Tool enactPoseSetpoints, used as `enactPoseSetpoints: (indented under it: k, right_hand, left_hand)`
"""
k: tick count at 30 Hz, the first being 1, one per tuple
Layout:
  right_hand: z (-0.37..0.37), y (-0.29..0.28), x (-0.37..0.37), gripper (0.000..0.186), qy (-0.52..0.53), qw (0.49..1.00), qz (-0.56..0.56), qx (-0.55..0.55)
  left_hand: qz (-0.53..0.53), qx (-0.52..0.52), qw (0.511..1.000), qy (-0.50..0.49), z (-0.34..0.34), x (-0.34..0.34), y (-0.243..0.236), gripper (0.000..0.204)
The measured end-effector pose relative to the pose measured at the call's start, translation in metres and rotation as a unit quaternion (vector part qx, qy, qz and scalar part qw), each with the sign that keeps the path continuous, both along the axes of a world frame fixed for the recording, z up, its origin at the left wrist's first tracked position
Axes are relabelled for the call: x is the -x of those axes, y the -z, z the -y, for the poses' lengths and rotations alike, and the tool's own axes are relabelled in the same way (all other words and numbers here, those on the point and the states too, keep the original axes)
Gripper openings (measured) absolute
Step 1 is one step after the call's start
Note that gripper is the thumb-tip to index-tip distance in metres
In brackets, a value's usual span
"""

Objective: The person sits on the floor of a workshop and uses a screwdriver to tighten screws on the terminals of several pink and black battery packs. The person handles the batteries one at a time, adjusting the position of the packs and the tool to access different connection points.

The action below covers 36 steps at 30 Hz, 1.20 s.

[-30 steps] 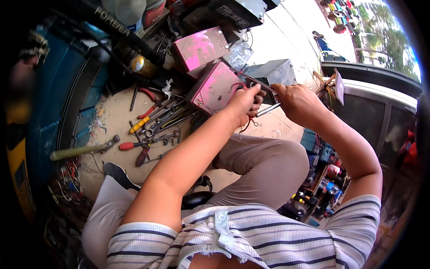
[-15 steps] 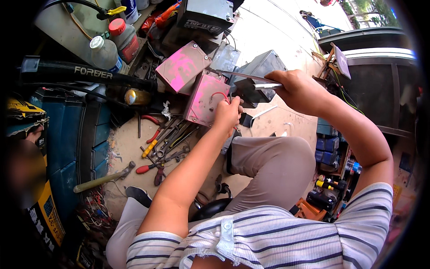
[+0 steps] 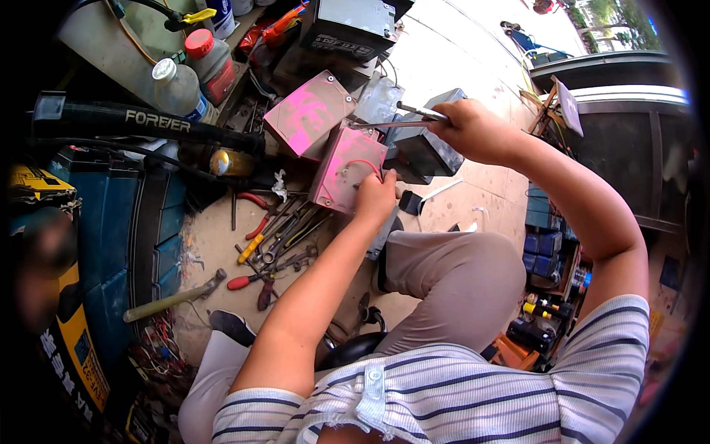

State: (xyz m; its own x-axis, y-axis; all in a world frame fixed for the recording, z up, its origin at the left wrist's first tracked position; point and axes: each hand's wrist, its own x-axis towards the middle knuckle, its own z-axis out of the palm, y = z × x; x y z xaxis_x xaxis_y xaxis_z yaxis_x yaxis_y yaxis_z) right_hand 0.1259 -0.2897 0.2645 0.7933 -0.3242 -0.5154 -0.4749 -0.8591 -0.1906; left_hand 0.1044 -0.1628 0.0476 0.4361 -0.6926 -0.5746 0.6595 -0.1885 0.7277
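A box-shaped battery with a dusty pink top (image 3: 344, 181) stands on the floor ahead of me. My left hand (image 3: 378, 194) is closed at its right edge, pinching a red wire (image 3: 364, 162) that arches over the top. My right hand (image 3: 475, 132) is closed round two slim metal rods. The longer rod (image 3: 403, 123) reaches left to the far corner of that battery. The shorter, dark-tipped rod (image 3: 423, 112) points to the upper left, clear of the battery. Their grips are hidden in my fist.
Another pink-topped battery (image 3: 307, 111) adjoins it. Behind are a dark battery (image 3: 347, 33) and a grey one (image 3: 425, 140). Pliers, wrenches and screwdrivers (image 3: 259, 240) lie by my left forearm, with a hammer (image 3: 174, 300) beyond. A black tube (image 3: 148, 122) and two bottles (image 3: 211, 66) stand left.
My right hand has moved slightly left and up, and the two rods now spread apart. My left hand remains at the battery's edge with the red wire.
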Motion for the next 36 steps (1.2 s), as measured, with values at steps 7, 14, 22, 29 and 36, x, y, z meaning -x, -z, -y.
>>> enactPoseSetpoints:
  k: [7,14,22,29,36]
  right_hand:
    - [-0.003,-0.002,-0.006,0.023,0.007,1.0,-0.017,0.005]
    - [-0.002,-0.005,-0.009,0.023,0.006,1.0,-0.012,0.009]
    - [0.009,0.003,-0.011,0.023,-0.014,1.0,0.011,0.008]
    - [0.022,0.006,-0.033,0.028,0.029,1.0,0.009,0.004]
    - [0.038,0.002,-0.059,0.022,0.179,0.98,-0.045,-0.075]
  left_hand:
    - [0.017,0.007,1.0,-0.011,0.002,0.002,0.003,0.026]
    - [0.052,-0.007,0.999,0.0,0.003,0.003,0.006,0.026]
    - [0.092,-0.058,0.994,0.028,-0.002,-0.004,-0.014,0.033]
    - [0.097,-0.023,0.995,-0.001,0.004,0.005,0.004,0.035]
    - [0.087,-0.016,0.996,-0.003,0.002,0.004,0.004,0.031]
